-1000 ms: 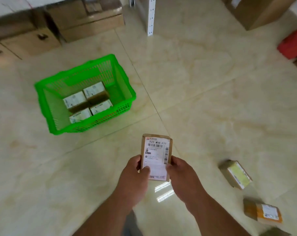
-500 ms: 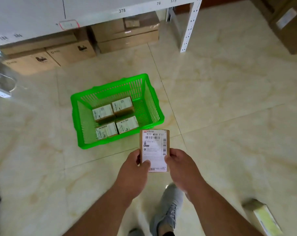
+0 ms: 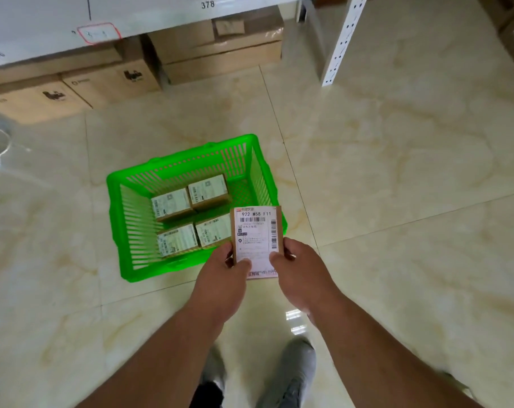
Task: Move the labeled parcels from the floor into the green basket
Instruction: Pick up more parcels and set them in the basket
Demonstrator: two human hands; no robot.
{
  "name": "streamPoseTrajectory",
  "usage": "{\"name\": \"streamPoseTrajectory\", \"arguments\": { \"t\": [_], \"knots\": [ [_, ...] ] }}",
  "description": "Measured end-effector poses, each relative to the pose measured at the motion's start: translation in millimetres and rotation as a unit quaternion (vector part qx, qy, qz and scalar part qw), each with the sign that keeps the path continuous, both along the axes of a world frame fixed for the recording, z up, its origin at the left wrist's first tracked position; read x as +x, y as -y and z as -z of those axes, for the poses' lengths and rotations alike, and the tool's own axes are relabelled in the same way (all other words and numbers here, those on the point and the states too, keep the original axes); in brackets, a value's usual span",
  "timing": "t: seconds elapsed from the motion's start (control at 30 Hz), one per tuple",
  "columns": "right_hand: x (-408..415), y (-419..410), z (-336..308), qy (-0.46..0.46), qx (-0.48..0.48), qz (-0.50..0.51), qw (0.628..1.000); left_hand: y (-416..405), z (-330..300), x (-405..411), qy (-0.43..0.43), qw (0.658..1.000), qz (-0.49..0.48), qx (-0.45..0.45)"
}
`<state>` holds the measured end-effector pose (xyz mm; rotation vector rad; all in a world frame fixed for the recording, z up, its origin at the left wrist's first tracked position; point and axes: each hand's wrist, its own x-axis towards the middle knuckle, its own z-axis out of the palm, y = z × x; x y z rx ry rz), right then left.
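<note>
I have the labeled parcel (image 3: 255, 240) pinched at its lower edge between my left hand (image 3: 224, 278) and right hand (image 3: 301, 275), above the near right corner of the green basket (image 3: 138, 231); it looks light and stiff, best held by its side edges.
</note>
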<state>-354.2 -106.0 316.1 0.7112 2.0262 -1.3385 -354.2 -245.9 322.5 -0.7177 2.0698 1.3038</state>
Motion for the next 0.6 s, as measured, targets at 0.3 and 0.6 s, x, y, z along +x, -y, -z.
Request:
{"name": "streamPoseTrajectory", "arguments": {
  "t": [0.3,0.6],
  "knots": [
    [-44.4,40.6,6.5,0.029,0.037,-0.01,0.999,38.5,16.7,-42.4,0.025,0.999,0.003,0.039],
    [-98.7,88.7,9.9,0.04,0.071,-0.008,0.997,90.3,30.2,-103.0,0.065,0.994,0.046,0.077]
  ]
}}
